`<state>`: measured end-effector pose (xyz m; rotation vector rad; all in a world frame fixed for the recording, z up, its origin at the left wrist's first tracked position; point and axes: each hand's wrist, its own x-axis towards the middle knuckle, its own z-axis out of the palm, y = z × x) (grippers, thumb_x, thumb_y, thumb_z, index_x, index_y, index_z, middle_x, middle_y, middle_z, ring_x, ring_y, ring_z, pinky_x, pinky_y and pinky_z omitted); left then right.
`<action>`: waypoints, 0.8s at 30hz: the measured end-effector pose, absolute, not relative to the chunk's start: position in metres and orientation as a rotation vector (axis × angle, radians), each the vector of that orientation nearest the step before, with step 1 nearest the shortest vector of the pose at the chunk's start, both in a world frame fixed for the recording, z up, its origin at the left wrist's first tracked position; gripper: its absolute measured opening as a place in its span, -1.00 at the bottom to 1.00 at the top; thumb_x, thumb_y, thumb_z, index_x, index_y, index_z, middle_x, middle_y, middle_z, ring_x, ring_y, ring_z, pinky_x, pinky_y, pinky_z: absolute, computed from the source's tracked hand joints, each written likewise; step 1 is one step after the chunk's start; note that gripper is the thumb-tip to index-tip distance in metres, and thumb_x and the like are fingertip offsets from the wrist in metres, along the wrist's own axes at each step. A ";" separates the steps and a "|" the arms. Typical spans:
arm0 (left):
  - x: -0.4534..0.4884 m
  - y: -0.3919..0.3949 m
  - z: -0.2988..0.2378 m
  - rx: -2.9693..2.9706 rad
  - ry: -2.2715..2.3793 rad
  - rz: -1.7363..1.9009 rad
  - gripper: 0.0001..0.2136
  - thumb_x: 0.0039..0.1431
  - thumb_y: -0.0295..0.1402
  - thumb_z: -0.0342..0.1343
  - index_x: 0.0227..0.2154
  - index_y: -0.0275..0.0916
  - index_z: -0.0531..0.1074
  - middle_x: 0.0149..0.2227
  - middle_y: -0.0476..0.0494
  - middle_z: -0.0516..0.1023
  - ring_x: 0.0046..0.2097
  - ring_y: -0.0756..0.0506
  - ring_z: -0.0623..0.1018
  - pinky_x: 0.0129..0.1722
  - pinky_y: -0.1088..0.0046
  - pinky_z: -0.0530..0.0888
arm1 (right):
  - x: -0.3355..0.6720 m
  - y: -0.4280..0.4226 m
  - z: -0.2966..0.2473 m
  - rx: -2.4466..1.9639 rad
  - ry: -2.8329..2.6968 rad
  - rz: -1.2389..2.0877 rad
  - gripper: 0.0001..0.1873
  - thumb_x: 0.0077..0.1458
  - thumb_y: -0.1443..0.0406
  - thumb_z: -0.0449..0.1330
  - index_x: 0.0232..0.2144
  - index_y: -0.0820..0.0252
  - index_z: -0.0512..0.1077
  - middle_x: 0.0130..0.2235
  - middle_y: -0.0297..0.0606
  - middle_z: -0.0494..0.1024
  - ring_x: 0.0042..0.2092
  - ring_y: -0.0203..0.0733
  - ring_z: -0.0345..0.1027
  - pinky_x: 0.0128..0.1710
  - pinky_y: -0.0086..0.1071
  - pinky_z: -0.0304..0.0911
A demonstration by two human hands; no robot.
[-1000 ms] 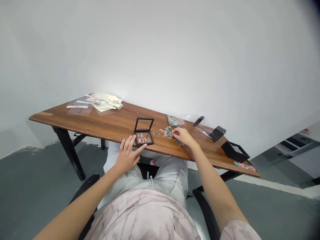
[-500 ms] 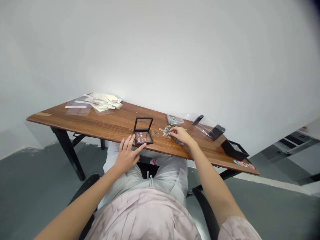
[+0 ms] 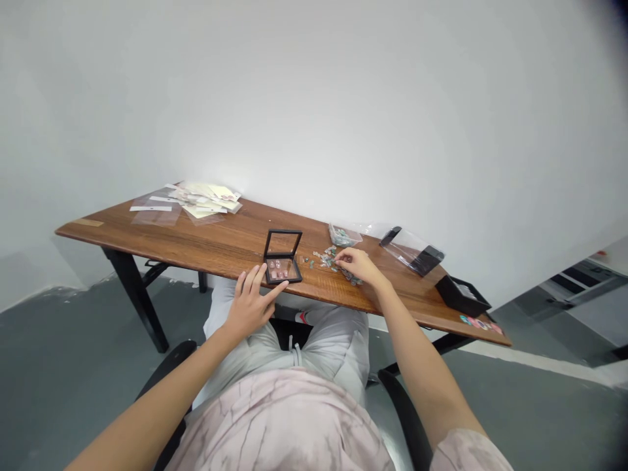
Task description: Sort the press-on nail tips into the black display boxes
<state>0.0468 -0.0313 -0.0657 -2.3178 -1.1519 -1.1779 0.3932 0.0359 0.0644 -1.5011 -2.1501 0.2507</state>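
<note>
Teal and pearly chips [image 3: 328,260] lie strewn across the bare wood here, and we see the right hand [image 3: 356,267] down among them, its fingertips [image 3: 339,260] bunched at the edge of the scatter. Are they pinching a chip? We can't tell from this view. Just to the left sits a black-framed case [image 3: 282,270], lid standing open, with small pinkish pieces [image 3: 277,269] in its base. The left hand [image 3: 250,307] is relaxed, fingers spread, and its index finger [image 3: 277,289] reaches the case's front edge, seemingly there to keep it steady. Behind the chips we have a clear plastic tub [image 3: 343,235] holding more of the same. Further right, a clear bag [image 3: 412,256] with dark contents lies near a black tray [image 3: 461,296]. Far left on the wooden table [image 3: 220,242], papers and plastic sleeves [image 3: 206,201] sit in a loose heap.
</note>
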 end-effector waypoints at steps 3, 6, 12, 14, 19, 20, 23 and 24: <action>0.047 -0.031 -0.066 -2.319 -1.151 -1.180 -0.23 0.14 -0.38 0.26 0.35 0.23 0.11 0.52 -0.13 -0.41 0.41 -0.48 0.14 0.34 -0.20 0.06 | 0.394 0.032 0.066 -1.469 -2.164 0.222 -0.86 0.14 0.24 0.26 -0.31 0.13 0.60 -0.23 -0.25 0.65 -0.22 -0.14 0.48 -0.14 -0.30 0.35; 0.047 -0.031 -0.066 -2.317 -1.152 -1.188 -0.23 0.13 -0.37 0.28 0.35 0.23 0.12 0.52 -0.14 -0.34 0.42 -0.47 0.13 0.35 -0.20 0.05 | 0.393 0.034 0.065 -1.439 -2.157 0.144 -0.84 0.17 0.25 0.24 -0.24 0.13 0.61 -0.19 -0.22 0.65 -0.18 -0.12 0.50 -0.10 -0.27 0.36; 0.046 -0.030 -0.066 -2.323 -1.149 -1.187 -0.20 0.11 -0.39 0.29 0.36 0.23 0.09 0.52 -0.15 -0.31 0.43 -0.46 0.10 0.35 -0.21 0.06 | 0.383 0.043 0.060 -1.344 -2.292 0.145 -0.69 0.15 0.42 0.20 -0.07 0.11 0.58 -0.04 -0.21 0.63 -0.02 -0.11 0.50 0.06 -0.22 0.35; 0.046 -0.031 -0.066 -2.322 -1.149 -1.186 -0.21 0.12 -0.38 0.28 0.36 0.23 0.09 0.52 -0.15 -0.35 0.43 -0.47 0.11 0.34 -0.21 0.06 | 0.379 0.045 0.060 -1.324 -2.335 0.174 -0.68 0.14 0.46 0.18 -0.09 0.11 0.58 -0.05 -0.22 0.63 -0.02 -0.12 0.50 0.07 -0.23 0.34; 0.047 -0.031 -0.067 -2.318 -1.157 -1.161 -0.24 0.15 -0.36 0.27 0.35 0.23 0.12 0.51 -0.14 -0.43 0.42 -0.47 0.13 0.34 -0.20 0.07 | 0.371 0.046 0.061 -1.364 -2.356 0.139 -0.76 0.14 0.45 0.19 -0.19 0.15 0.60 -0.14 -0.20 0.65 -0.14 -0.14 0.52 -0.05 -0.29 0.37; 0.047 -0.031 -0.067 -2.317 -1.161 -1.156 -0.25 0.15 -0.36 0.26 0.35 0.23 0.13 0.51 -0.14 -0.44 0.42 -0.47 0.13 0.34 -0.20 0.07 | 0.370 0.045 0.062 -1.374 -2.358 0.125 -0.77 0.14 0.44 0.19 -0.20 0.16 0.60 -0.15 -0.20 0.65 -0.16 -0.15 0.52 -0.08 -0.31 0.37; 0.047 -0.030 -0.067 -2.319 -1.164 -1.156 -0.28 0.15 -0.36 0.26 0.34 0.22 0.16 0.51 -0.13 -0.44 0.42 -0.47 0.13 0.34 -0.20 0.06 | 0.369 0.043 0.063 -1.400 -2.354 0.079 -0.78 0.16 0.42 0.18 -0.21 0.16 0.60 -0.17 -0.20 0.65 -0.20 -0.16 0.51 -0.13 -0.32 0.36; 0.047 -0.030 -0.067 -2.322 -1.162 -1.160 -0.28 0.15 -0.36 0.26 0.34 0.22 0.16 0.51 -0.14 -0.43 0.42 -0.47 0.13 0.35 -0.20 0.06 | 0.369 0.043 0.063 -1.408 -2.348 0.065 -0.79 0.17 0.42 0.18 -0.21 0.15 0.60 -0.18 -0.20 0.65 -0.20 -0.15 0.51 -0.14 -0.32 0.35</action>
